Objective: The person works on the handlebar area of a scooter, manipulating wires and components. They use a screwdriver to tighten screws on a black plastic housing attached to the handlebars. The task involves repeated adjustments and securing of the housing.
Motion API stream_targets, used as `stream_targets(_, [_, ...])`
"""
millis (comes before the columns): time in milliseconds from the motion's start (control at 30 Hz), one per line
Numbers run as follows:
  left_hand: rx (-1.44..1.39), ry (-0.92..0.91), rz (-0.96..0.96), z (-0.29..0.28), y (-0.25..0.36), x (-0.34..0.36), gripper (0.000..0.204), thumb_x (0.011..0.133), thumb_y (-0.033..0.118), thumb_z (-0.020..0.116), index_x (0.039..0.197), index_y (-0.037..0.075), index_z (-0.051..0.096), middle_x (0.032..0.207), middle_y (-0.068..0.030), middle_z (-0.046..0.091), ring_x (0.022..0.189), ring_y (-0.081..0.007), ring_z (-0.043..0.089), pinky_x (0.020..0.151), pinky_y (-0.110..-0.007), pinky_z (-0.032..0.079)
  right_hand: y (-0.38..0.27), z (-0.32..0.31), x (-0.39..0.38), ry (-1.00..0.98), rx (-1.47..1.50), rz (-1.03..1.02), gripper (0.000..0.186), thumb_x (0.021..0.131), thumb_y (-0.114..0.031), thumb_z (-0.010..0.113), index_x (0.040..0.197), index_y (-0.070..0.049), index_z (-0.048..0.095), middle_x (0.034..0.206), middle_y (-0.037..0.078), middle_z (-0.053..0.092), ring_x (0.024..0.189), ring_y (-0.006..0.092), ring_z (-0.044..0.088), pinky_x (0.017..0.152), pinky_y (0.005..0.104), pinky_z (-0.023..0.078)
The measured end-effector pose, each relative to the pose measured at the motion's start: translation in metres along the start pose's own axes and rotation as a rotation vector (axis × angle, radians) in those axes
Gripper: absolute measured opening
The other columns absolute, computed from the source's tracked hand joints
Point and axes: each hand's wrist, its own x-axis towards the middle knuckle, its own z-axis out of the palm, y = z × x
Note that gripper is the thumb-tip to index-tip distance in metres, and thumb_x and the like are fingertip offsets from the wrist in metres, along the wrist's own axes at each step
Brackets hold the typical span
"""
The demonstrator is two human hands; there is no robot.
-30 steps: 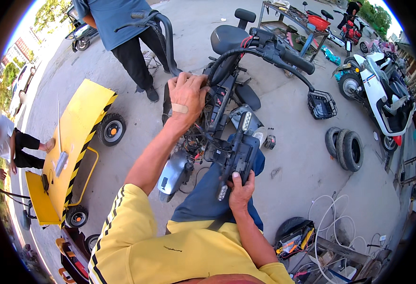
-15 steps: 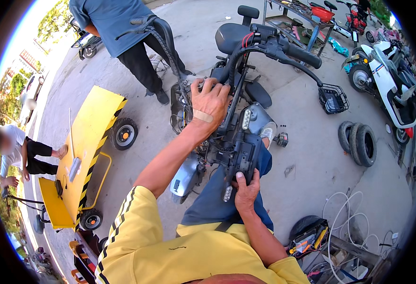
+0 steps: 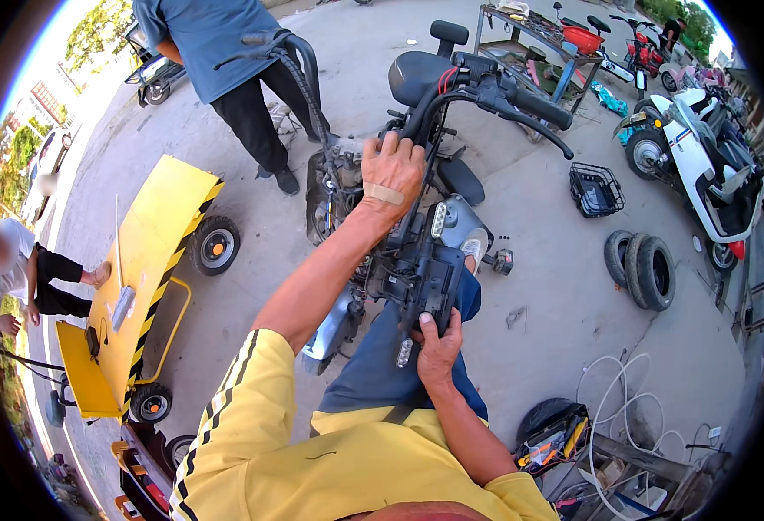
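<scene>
Far left: a yellow flatbed cart (image 3: pixel 160 208), deck tilted, bears a grey-headed brush (image 3: pixel 123 308) with a long pale handle and, lower on the deck, a small black item (image 3: pixel 92 340). Centre: a stripped scooter frame (image 3: pixel 412 230), wiring exposed, stands before the wearer. Left hand (image 3: pixel 393 174), adhesive strip across its back, lies over the upper part of the frame beside dark cables; fingers bent downward, tips hidden, so cannot tell whether they grip. Just right of and below it, a black lamp assembly (image 3: pixel 438 282) sits above the wearer's legs, one clear lamp near each end. Right hand (image 3: pixel 438 347) holds its lower end, thumb on top, other fingers partly hidden along the edge. Beyond, a metal-framed tabletop (image 3: pixel 530 34) carries mixed small parts. Lower right: a dark tool container (image 3: pixel 549 413) holds orange- and yellow-handled tools, heaped closely; finer contents too small to identify. Farther right, a black wire basket (image 3: pixel 603 209) rests on the pavement, ground visible through its mesh. Just below it, black tyres (image 3: pixel 657 273) stand side by side, touching.
</scene>
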Motion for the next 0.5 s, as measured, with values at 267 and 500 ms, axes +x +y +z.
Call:
stream_targets(267, [-0.208, -0.613, -0.445, -0.034, -0.020, 0.046, 0.063, 0.078, 0.046, 0.088, 0.116, 0.002, 0.064, 0.101, -0.0207, 0.075, 0.100, -0.0417, 0.072, 0.085, -0.052, 0.054, -0.010, -0.001, -0.002, -0.007, -0.053, -0.027, 0.046, 0.101, -0.017, 0.074, 0.135, 0.005, 0.052, 0.114, 0.011, 0.068, 0.094, 0.0160, 0.068, 0.076, 0.0311, 0.062])
stream_targets(500, [-0.259, -0.761, -0.266, -0.025, -0.049, 0.063, 0.055, 0.081, 0.045, 0.083, 0.112, 0.001, 0.071, 0.108, -0.0228, 0.077, 0.103, -0.0419, 0.073, 0.089, -0.051, 0.057, -0.006, -0.005, 0.001, -0.003, 0.018, -0.025, 0.045, 0.100, -0.017, 0.074, 0.134, 0.003, 0.053, 0.114, 0.009, 0.069, 0.094, 0.0152, 0.069, 0.076, 0.0301, 0.062])
